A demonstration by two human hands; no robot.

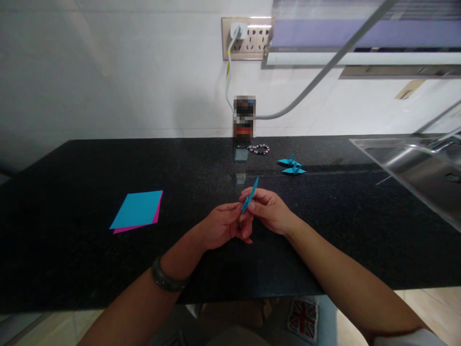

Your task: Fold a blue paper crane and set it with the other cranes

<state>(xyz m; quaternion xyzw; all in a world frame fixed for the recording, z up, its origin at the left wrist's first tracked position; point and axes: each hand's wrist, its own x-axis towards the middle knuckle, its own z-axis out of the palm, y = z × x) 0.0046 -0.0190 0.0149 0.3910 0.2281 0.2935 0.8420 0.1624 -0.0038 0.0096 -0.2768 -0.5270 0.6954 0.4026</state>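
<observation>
Both hands meet over the black stone counter (72, 269), pinching one narrow folded piece of blue paper (249, 195) that sticks up and away between them. My left hand (223, 226) grips its lower end with closed fingers. My right hand (270, 209) pinches it just beside. A dark band sits on my left wrist. A finished blue paper crane (292, 166) rests farther back on the counter, to the right of the hands.
Square paper sheets, blue over pink (137, 211), lie flat at the left. A bead bracelet (259, 149) and a small dark device on a cable lie by the wall under a socket strip (248, 38). A steel sink (414, 168) fills the right side.
</observation>
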